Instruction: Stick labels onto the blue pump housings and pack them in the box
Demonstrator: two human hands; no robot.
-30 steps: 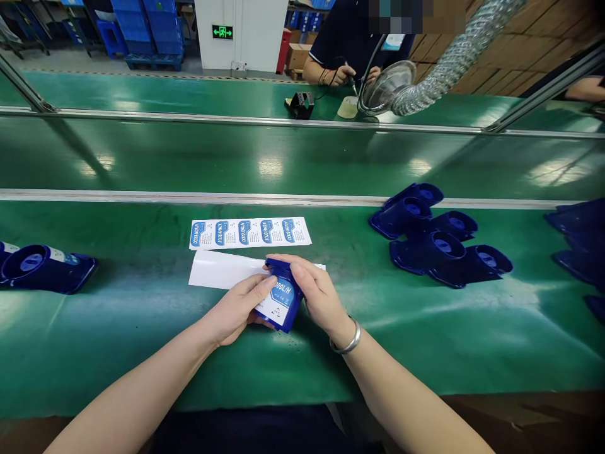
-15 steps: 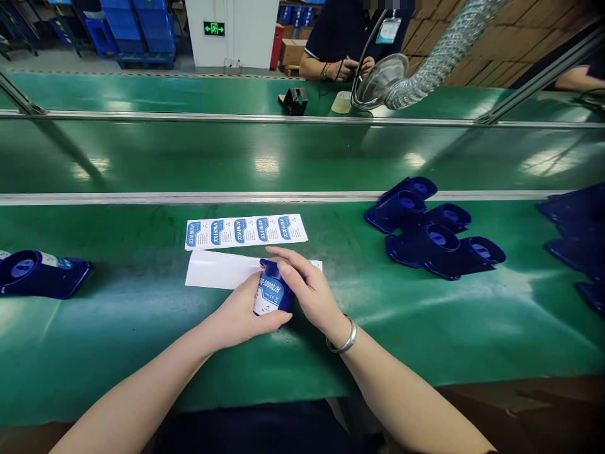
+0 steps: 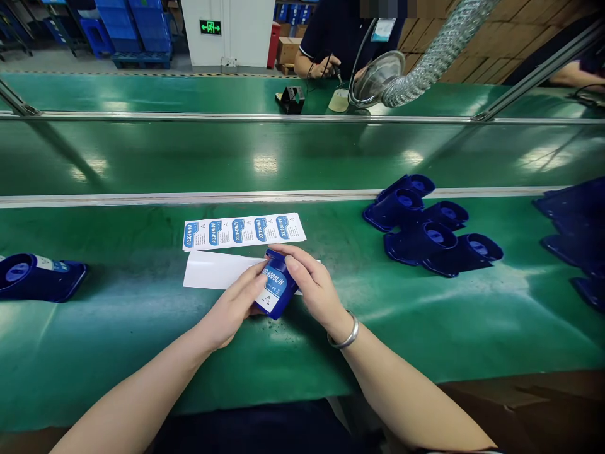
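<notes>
Left hand [image 3: 232, 309] and right hand [image 3: 312, 285] grip a labelled blue housing [image 3: 275, 287], over the green counter [image 3: 293, 372]; a white sheet [image 3: 212, 270] lies just beyond, partly hidden, then a printed label sheet [image 3: 244, 231]; clustered blue housings [image 3: 413, 241] lie at right, another housing [image 3: 45, 280] at far left.

Open lane on the counter [image 3: 397, 321] between right hand [image 3: 314, 287] and clustered blue housings [image 3: 410, 244]; a labelled housing [image 3: 45, 282] (partly out of view) obstructs the left.
</notes>
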